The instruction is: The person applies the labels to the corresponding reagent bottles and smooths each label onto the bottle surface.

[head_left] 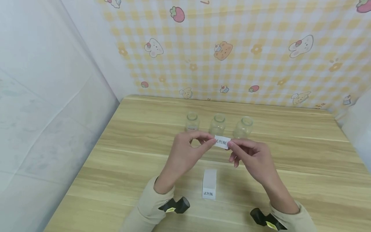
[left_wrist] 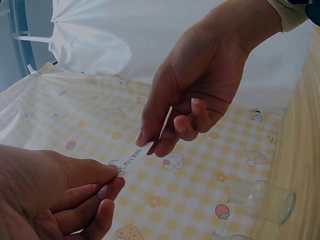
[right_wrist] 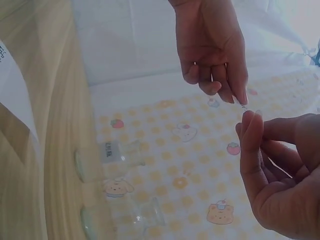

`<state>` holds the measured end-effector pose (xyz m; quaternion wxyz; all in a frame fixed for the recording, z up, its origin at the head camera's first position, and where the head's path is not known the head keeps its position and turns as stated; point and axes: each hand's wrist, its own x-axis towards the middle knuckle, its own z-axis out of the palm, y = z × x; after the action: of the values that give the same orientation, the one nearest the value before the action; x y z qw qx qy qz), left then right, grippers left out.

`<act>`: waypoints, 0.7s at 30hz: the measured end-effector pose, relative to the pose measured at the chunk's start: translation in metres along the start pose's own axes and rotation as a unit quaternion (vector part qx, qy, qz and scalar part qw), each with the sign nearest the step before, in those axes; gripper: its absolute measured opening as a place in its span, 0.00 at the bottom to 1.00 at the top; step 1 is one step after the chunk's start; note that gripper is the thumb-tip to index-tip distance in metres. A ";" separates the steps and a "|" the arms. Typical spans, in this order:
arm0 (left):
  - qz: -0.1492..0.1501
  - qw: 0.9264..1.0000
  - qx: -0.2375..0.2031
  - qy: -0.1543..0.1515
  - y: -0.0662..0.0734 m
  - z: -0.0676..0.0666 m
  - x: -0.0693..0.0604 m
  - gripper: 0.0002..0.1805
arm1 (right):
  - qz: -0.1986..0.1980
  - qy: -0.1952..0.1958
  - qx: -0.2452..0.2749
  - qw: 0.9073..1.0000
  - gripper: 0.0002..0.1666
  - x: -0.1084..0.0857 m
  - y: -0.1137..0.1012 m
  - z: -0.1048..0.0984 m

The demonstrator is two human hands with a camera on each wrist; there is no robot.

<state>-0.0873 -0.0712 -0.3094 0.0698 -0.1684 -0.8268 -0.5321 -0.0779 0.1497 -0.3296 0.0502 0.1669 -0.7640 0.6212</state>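
Observation:
A small white label (head_left: 222, 142) with black printed characters is stretched between both hands, above the table. My left hand (head_left: 185, 151) pinches its left end between thumb and forefinger. At the other end, my right hand (head_left: 258, 159) pinches it the same way, its other fingers curled loosely below. Just behind the hands stand three clear glass jars without lids: a left jar (head_left: 192, 120) bearing a printed label (right_wrist: 111, 151), a middle jar (head_left: 217, 124) and a right jar (head_left: 242, 127). The hands partly cover the lower parts of these jars.
A white paper strip (head_left: 209, 180) with a printed label at its near end lies on the wooden table (head_left: 121, 167), between the forearms. Behind the table hangs a yellow checked cloth (head_left: 197, 42). A white wall covering (head_left: 49, 96) borders the left side.

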 end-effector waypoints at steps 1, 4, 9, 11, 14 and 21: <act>0.007 1.000 0.003 -0.001 0.000 0.001 0.000 0.05 | 0.008 0.006 -0.002 1.000 0.07 0.000 0.000 0.000; 0.031 0.999 0.011 -0.005 0.000 0.004 0.002 0.05 | 0.034 0.030 -0.011 0.999 0.08 0.001 -0.002 0.001; 0.050 0.999 0.015 -0.004 -0.001 0.007 0.003 0.03 | 0.042 0.065 -0.025 0.997 0.10 0.002 -0.002 0.001; 0.051 0.999 0.010 -0.001 -0.002 0.007 0.004 0.03 | 0.040 0.074 -0.033 0.996 0.10 0.003 -0.003 0.000; 0.053 0.999 0.008 0.007 -0.005 0.010 0.007 0.03 | 0.046 0.082 -0.046 0.995 0.09 0.006 -0.004 0.000; 0.067 0.997 0.022 0.035 -0.028 0.022 0.024 0.06 | 0.047 0.087 -0.061 0.993 0.10 0.024 0.013 -0.002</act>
<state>-0.1183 -0.0570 -0.3351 0.1380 -0.2036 -0.8220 -0.5137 -0.1046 0.1493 -0.3343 0.0972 0.0724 -0.8004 0.5871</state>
